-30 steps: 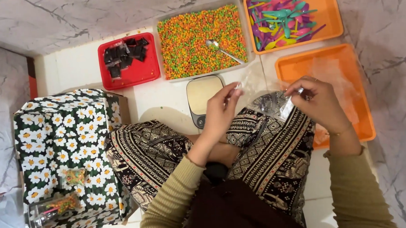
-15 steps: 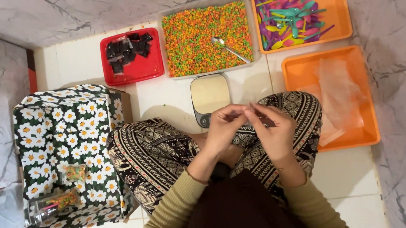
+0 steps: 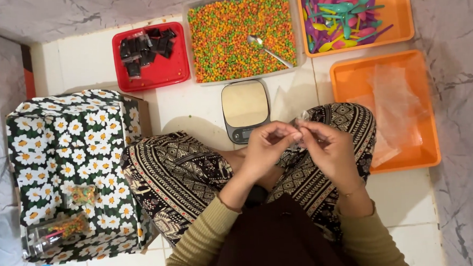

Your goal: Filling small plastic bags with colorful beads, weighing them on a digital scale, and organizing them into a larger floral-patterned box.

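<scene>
Overhead view: the left hand and right hand meet above the lap, fingertips pinching a small clear plastic bag between them. Just beyond sits a digital kitchen scale; farther off, a clear tray of orange-and-green pellets holding a metal spoon.

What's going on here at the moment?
A person sits cross-legged on the floor, both hands together over the lap. The left hand and right hand pinch a small clear bag between their fingers. In front sit a kitchen scale, a tub of orange and green pellets with a metal spoon in it, a tray of coloured plastic spoons and a tray of clear bags.
</scene>
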